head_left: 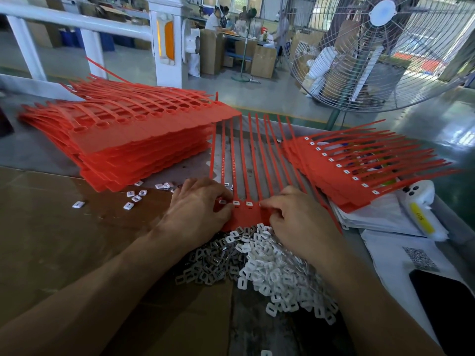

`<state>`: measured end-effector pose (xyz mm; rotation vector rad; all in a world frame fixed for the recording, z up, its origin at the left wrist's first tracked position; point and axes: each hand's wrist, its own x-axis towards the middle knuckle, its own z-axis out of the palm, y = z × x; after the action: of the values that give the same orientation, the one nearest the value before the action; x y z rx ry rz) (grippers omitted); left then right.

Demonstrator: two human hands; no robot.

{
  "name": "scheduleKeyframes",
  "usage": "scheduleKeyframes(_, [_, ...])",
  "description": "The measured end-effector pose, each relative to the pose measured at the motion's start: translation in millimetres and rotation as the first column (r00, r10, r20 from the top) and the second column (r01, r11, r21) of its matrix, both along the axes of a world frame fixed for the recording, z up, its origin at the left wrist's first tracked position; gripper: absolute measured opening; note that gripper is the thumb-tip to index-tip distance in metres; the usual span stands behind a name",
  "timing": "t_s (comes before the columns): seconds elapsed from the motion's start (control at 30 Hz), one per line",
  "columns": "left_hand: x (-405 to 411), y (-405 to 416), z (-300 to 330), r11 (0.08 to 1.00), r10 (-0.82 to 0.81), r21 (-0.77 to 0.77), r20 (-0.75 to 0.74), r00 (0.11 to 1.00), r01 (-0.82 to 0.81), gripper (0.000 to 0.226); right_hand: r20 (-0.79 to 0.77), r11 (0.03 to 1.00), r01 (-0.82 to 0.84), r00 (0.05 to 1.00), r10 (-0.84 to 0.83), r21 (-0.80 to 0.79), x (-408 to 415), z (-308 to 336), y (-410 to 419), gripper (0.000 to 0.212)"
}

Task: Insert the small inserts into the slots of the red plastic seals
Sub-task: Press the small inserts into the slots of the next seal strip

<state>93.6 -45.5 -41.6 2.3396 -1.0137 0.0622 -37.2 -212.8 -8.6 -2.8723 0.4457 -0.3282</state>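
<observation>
At the centre of the head view, your two hands work on one strip of red seals (246,217) that lies flat between them, its tails running up toward the upper middle of the frame. Your left hand (198,209) has its fingers curled and its fingertips press on the left end of the strip, next to a white insert already sitting in a slot. Your right hand (295,217) also has curled fingers, and the fingertips pinch at the right part of the strip; I cannot tell if a loose insert is between them.

Two filled slots (243,202) show clearly between your hands, and a third one is partly under your left fingers. The slots further right are hidden, so this strip looks to be only partly done.

On the right side of the frame, the finished stack (341,181) shows a full row of white inserts. At the upper left, the tall stack of empty seals (133,134) has open slots, so much work remains, I judge. Just below your hands, the pile of inserts (270,263) is large, and some stray inserts (133,197) lie at the left on the cardboard (51,227).
</observation>
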Motion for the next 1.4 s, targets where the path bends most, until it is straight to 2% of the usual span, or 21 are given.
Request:
scheduleKeyframes(0.27, [-2,0,4,1.0,-0.001,0.008,-0.003,1.0,0.001,0.026,-0.013,0.994,0.009,1.0,-0.01,-0.111,5,-2,4,0.037])
scheduleKeyframes(0.37, [-2,1,3,1.0,0.001,0.005,-0.001,1.0,-0.001,0.026,-0.012,0.999,-0.029,1.0,0.028,-0.026,0,-3,-1,0.035])
scheduleKeyframes(0.5, [0,1,1,1.0,-0.007,-0.003,0.001,1.0,0.007,0.026,0.101,0.983,-0.06,0.994,0.043,0.175,-11,0,-10,0.026])
scheduleKeyframes(0.57, [0,1,0,1.0,-0.007,-0.005,0.002,1.0,0.007,0.025,0.108,0.967,-0.078,0.993,0.053,0.244,-15,3,-13,0.018])
scheduleKeyframes(0.8, [1,0,-2,1.0,-0.003,-0.016,0.007,1.0,0.003,0.024,0.011,0.958,-0.102,0.995,0.103,0.269,-18,3,-10,0.001])
scheduleKeyframes(0.97, [2,0,-3,1.0,-0.001,-0.009,0.004,1.0,0.001,0.024,0.02,0.956,-0.079,0.997,0.076,0.281,-18,1,-10,0.012])
scheduleKeyframes(1.17, [3,0,-3,1.0,0.001,-0.012,-0.008,1.0,-0.002,0.025,0.142,0.89,-0.056,0.99,-0.009,0.452,-17,1,-11,0.016])
scheduleKeyframes(1.4, [2,1,-3,1.0,-0.001,-0.006,-0.01,1.0,0.001,0.026,0.24,0.834,-0.024,0.962,-0.131,0.552,-18,1,-11,0.018])
